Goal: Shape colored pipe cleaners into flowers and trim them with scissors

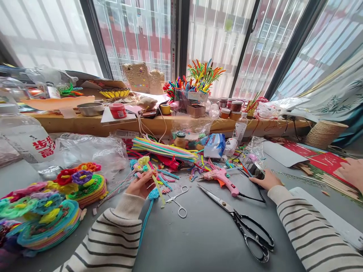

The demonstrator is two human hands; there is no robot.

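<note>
My left hand (141,184) is closed on a pale yellow pipe-cleaner flower (143,160); its fuzzy stem (159,185) slants down past the fingers. Just below that hand lies a blue pipe-cleaner piece (153,194) with a long stem. Out to the right, my right hand (266,179) grips the near edge of a dark, shiny, flat thing that looks like a phone (253,169). Between the hands rest a pink hot glue gun (222,179), small white-handled scissors (179,201) spread apart, and large black-handled scissors (241,223).
Finished pipe-cleaner flowers (82,176) crowd the left side near a big plastic bottle (27,138). A bundle of pipe cleaners (164,147) lies behind the hands, below a wooden ledge (127,126) full of jars. Another person's hand (353,172) is at the right edge, by red sheets (326,162).
</note>
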